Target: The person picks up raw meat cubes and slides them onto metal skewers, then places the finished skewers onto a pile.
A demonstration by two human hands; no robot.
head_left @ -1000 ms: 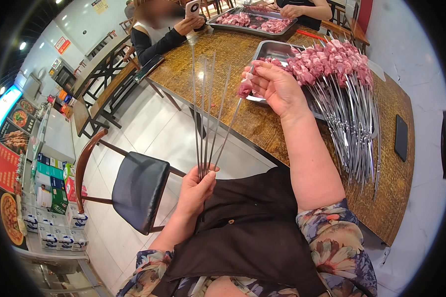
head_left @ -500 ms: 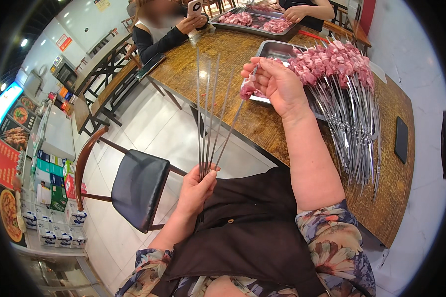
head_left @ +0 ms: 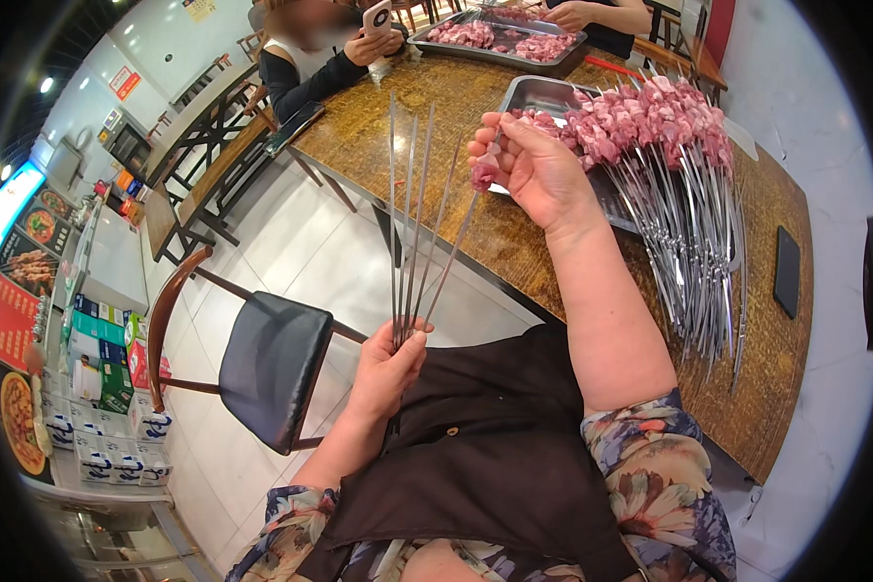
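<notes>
My left hand (head_left: 388,367) is closed round the lower ends of several thin metal skewers (head_left: 410,242), which fan upward from the fist. The rightmost one leans toward my right hand (head_left: 543,175), which pinches at its upper end. A piece of raw meat (head_left: 485,173) sits on that skewer beside the curled fingers; the other skewers in the fist are bare. Just past my right hand, a metal tray (head_left: 538,89) holds raw meat. Loaded meat skewers (head_left: 650,126) are heaped across the tray, their bare metal shafts pointing toward me.
A wooden table (head_left: 398,116) extends ahead and right, bearing a dark phone (head_left: 786,274) near its right edge. Another meat tray (head_left: 500,50) stands at the far end, near two people; one holds a phone (head_left: 377,19). A black-seated chair (head_left: 274,373) stands at my left.
My right fingers have shifted slightly along the skewer, and the meat piece has moved a little with them. At the far tray, the other person's hand has drawn back from the meat.
</notes>
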